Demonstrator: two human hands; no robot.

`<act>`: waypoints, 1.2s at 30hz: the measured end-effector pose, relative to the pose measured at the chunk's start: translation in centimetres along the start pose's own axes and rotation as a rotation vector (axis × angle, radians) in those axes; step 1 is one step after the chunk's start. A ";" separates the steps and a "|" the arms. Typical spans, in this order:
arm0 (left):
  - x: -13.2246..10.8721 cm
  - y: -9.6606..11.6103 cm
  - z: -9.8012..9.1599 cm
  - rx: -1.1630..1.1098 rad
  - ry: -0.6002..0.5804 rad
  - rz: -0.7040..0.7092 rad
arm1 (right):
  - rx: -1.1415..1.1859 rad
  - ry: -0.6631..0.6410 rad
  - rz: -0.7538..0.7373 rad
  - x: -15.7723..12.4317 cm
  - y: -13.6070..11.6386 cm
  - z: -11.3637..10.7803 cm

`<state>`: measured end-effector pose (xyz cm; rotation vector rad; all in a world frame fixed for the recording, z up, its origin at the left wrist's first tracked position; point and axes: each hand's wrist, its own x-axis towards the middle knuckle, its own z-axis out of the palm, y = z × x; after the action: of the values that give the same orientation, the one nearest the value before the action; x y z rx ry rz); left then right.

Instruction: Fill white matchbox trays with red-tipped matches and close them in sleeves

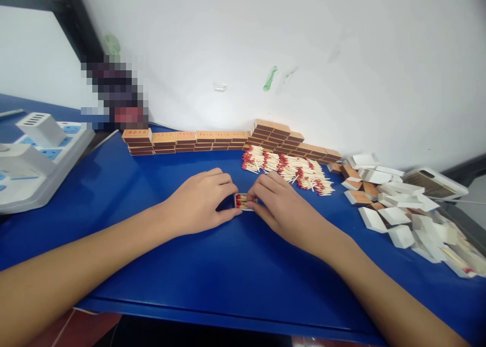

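A small white matchbox tray [243, 209] lies on the blue table in front of me, with red-tipped matches [240, 199] inside. My left hand [207, 200] grips its left end between thumb and fingers. Over the right part of the tray, my right hand [279, 203] has its fingers bent and pinched at the matches, covering that end. Just behind the hands lies a loose pile of matches [288, 167], spread in rough bunches.
Closed matchboxes [212, 138] stand stacked in a long row along the white wall. Empty trays [404, 200] and orange sleeves [359, 198] lie heaped at right, near a phone-like object [435, 182]. A white power strip [72, 149] with plugged-in adapters sits at left.
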<state>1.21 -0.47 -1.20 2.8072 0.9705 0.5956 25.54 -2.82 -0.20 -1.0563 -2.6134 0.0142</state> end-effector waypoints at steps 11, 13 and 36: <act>-0.1 -0.1 0.0 -0.007 -0.008 0.016 | 0.111 0.061 -0.021 0.1 -0.3 0.3; -0.1 0.0 -0.1 -0.003 -0.012 0.016 | 0.142 0.058 -0.041 0.0 -0.5 0.3; -0.1 0.0 -0.2 -0.019 -0.033 -0.008 | 0.202 0.123 -0.085 -0.5 0.5 -0.4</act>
<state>1.12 -0.54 -1.07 2.7866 0.9641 0.5519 26.37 -2.85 -0.07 -0.8493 -2.4823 0.1839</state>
